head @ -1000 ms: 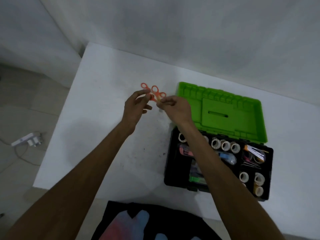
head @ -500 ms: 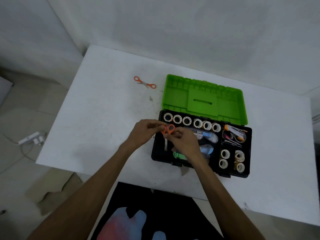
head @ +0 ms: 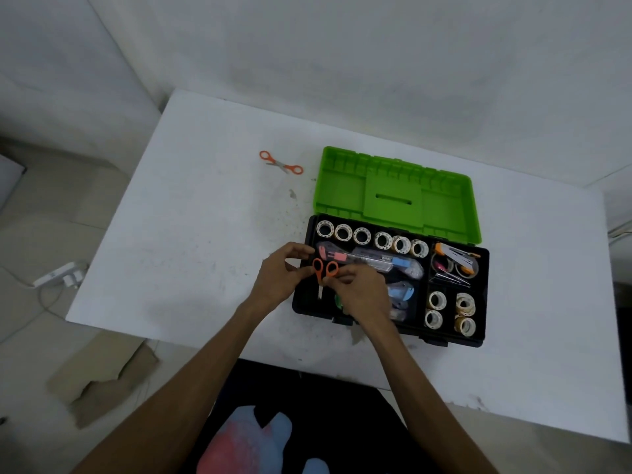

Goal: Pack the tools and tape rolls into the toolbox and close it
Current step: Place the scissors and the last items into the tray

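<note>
A second ago both hands (head: 321, 285) were out over the desk (head: 191, 234), left of the lid (head: 396, 196), working an orange scissors (head: 325, 270). Since then they have drawn back to the box's (head: 478, 336) left end. The scissors' blades now point down into the tray below the hands.

A: The light is dim and even, so the white table (head: 205, 234) reads grey and only soft shadows sit beneath the forearms.

B: The wide lens bows the wall and table edges near the corners; the green lid (head: 396, 196) is the one vivid patch, and fine detail looks soft.
</note>
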